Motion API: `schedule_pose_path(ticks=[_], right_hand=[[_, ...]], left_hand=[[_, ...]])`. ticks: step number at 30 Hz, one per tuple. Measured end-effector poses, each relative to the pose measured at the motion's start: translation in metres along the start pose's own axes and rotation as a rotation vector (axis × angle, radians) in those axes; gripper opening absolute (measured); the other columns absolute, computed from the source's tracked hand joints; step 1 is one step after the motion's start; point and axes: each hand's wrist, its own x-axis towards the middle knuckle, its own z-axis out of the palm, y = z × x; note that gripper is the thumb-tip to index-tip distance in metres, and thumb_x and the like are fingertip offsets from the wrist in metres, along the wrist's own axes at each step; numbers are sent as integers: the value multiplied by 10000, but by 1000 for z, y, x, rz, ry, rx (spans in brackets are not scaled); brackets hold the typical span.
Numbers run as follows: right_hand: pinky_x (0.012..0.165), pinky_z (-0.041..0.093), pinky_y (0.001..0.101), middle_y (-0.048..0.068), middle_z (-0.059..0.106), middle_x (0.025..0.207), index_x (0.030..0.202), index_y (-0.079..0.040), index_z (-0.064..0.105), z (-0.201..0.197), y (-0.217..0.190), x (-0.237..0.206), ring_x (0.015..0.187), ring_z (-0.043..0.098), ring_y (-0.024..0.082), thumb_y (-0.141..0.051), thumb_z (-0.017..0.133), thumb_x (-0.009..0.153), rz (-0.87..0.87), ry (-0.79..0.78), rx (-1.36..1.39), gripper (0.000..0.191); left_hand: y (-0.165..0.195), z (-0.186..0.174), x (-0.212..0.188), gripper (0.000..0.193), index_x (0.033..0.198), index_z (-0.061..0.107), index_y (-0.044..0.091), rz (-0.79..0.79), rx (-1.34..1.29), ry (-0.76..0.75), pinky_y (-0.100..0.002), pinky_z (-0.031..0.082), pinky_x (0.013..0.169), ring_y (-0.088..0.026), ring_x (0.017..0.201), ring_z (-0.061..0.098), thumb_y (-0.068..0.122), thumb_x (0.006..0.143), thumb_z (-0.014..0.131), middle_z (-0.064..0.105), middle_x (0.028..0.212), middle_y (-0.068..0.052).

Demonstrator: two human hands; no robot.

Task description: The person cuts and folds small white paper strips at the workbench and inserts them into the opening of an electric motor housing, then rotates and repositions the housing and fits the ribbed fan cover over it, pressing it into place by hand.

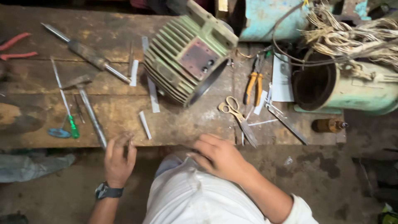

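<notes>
Down at the lower middle of the frame we see the right hand (219,157) curled at the near edge of the wooden workbench (37,103), its fingers bent close together over something thin and dark — we cannot tell whether they grip it. To the lower left, the left hand (119,159), with a dark wristwatch (108,191) below it, has its fingers drawn narrow around a small dark object at the bench edge, just beside the lower end of a long metal rod (92,117); what that object is stays too blurred to name.

Just right of the right hand lie brass-handled scissors (237,117), blades pointing toward the lower right. Above them sit orange-handled pliers (253,85). Centre top, a green ribbed motor housing (188,54) lies tilted on the bench, its open bore facing lower right. White paper strips (153,95) lie scattered around it. At the right, a second pale-green housing (352,85) carries a tangle of copper winding wire (352,35) — a small brown bottle (328,125) lies below it. Far left, a green-handled screwdriver (73,125) and red-handled pliers (16,47) rest well apart from the hands.
</notes>
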Motion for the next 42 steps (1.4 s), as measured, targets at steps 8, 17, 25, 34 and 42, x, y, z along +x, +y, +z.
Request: schedule_pose_path(ticks=[8,17,25,34,42], right_hand=[[784,578,358,109,670,990,1151,-69,706,-7,9,-17,916,708,281,-68,746,926,24,188,181,229],[722,575,328,109,674,995,1104,-45,709,-25,23,-62,879,711,257,-16,733,871,37,181,234,236],[704,585,314,92,713,1023,1000,-34,698,-36,9,-80,883,734,236,-69,810,815,58,179,219,220],[750,585,308,88,731,979,952,-17,715,-35,-19,-78,900,754,224,-37,824,756,97,270,251,225],[644,587,320,90,695,869,887,17,697,-20,-31,-46,783,737,198,-1,797,771,231,283,300,154]], left_hand=[[163,46,23,430,1297,566,-27,-314,-471,-23,-286,591,807,-123,931,729,85,917,731,751,1052,-122],[196,58,17,181,1049,744,-7,-506,-516,-202,-280,594,637,-122,771,732,95,900,746,779,922,-108],[218,59,11,143,1018,755,15,-336,-393,-129,-289,594,630,-166,730,764,40,882,717,782,932,-116],[221,39,14,147,1011,738,9,-326,-437,-146,-302,590,648,-181,742,758,59,873,732,780,927,-113],[188,20,31,88,989,744,17,-229,-600,-206,-283,587,699,-154,806,757,51,911,719,782,909,-95]])
